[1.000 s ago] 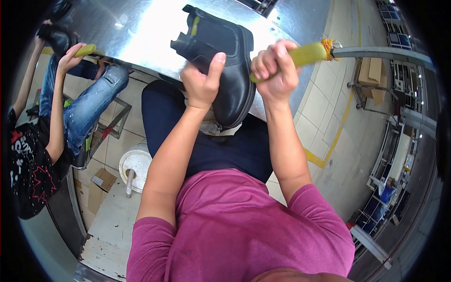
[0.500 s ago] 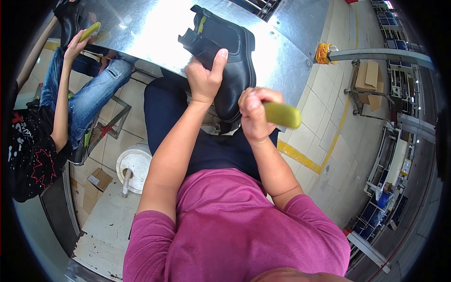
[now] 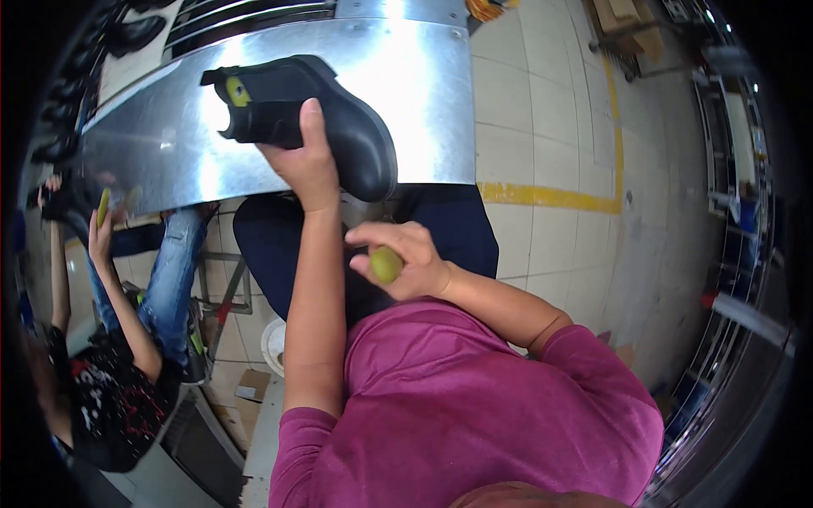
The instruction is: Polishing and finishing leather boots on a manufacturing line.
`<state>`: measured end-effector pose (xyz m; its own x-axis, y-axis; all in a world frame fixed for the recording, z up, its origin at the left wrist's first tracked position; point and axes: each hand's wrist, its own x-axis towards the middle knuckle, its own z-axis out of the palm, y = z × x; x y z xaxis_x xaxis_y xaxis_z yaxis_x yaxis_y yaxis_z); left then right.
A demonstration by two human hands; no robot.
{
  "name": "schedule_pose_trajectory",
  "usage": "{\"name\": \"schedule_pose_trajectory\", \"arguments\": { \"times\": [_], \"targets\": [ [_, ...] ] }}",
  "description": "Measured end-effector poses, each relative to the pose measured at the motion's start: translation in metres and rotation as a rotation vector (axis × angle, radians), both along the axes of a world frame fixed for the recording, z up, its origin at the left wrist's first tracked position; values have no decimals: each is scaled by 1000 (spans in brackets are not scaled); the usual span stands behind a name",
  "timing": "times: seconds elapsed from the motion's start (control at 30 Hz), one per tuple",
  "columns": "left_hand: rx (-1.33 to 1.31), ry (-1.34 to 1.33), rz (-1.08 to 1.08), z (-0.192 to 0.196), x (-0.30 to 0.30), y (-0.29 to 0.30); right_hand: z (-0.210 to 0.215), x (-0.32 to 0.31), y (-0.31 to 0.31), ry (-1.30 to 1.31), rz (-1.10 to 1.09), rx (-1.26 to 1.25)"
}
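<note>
A black ankle boot [image 3: 366,140] is tilted over the metal bench's near edge, its toe toward me and its opening to the upper left. A yellow-green patch shows inside that opening. My left hand [image 3: 306,173] grips the boot by the shaft, thumb on top. Lower down, in front of my shirt, my right hand [image 3: 415,261] holds an olive-green, rounded oblong thing [image 3: 386,266]. Only its blunt end faces up, so its kind is unclear. The right hand is apart from the boot, with its index finger stretched loosely.
The shiny metal bench [image 3: 432,110] spans the front, with a slatted rack [image 3: 246,19] behind it. On the left a co-worker [image 3: 110,398] holds another black boot [image 3: 72,203] and a similar green thing [image 3: 103,207]. More dark footwear [image 3: 135,35] stands at the far left.
The view has turned. The boot has swung so its shaft points further left. My right hand has left the boot's toe and drawn back toward my body with the green thing.
</note>
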<state>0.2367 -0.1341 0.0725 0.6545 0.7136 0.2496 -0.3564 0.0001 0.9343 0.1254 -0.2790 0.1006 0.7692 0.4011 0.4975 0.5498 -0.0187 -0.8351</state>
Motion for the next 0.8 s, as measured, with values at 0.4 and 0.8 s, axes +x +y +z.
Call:
{"name": "schedule_pose_trajectory", "arguments": {
  "times": [0.4, 0.8],
  "targets": [
    [94, 203, -289, 17, 13, -38, -6, 114, -60, 996, -419, 659],
    [93, 244, -232, 17, 12, -47, -17, 122, -15, 915, -612, 749]
  ]
}}
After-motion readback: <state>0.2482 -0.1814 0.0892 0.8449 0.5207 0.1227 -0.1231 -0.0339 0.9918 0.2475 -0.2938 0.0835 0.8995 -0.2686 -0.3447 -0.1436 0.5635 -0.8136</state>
